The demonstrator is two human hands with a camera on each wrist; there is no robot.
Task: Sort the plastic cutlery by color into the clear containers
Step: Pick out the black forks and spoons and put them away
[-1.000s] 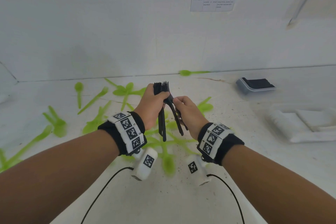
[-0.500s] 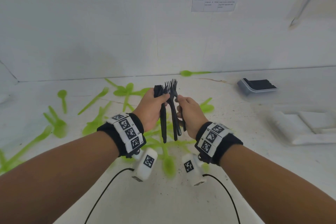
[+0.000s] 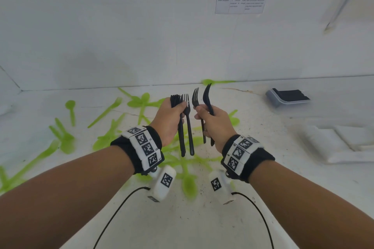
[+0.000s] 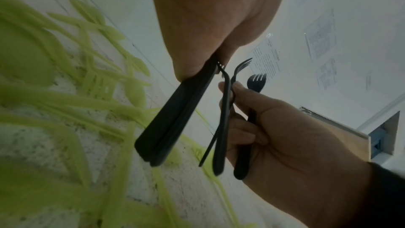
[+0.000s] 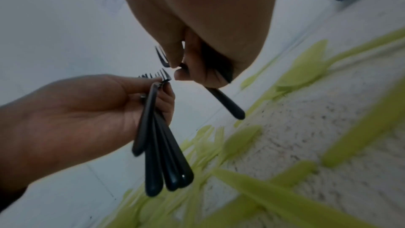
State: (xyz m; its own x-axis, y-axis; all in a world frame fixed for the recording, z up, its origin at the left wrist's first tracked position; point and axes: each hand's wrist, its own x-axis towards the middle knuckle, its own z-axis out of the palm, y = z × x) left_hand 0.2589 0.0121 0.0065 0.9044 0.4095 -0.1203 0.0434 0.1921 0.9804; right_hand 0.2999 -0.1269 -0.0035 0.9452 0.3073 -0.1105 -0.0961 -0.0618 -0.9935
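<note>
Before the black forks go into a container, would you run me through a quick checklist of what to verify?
1. Left hand grips its bundle of black forks firmly: ok.
2. Right hand holds its two black forks: ok.
3. Only black pieces in either hand: ok.
4. Container with black cutlery in view at far right: ok.
5. Its free space: cannot tell.
6. Green cutlery sorted: not ok, it lies scattered on the table.

The hands separated: the right hand (image 3: pixel 214 125) drew two black forks (image 3: pixel 203 107) toward 3 o'clock, away from the left hand's (image 3: pixel 170 121) bundle of black forks (image 3: pixel 185 127).
</note>
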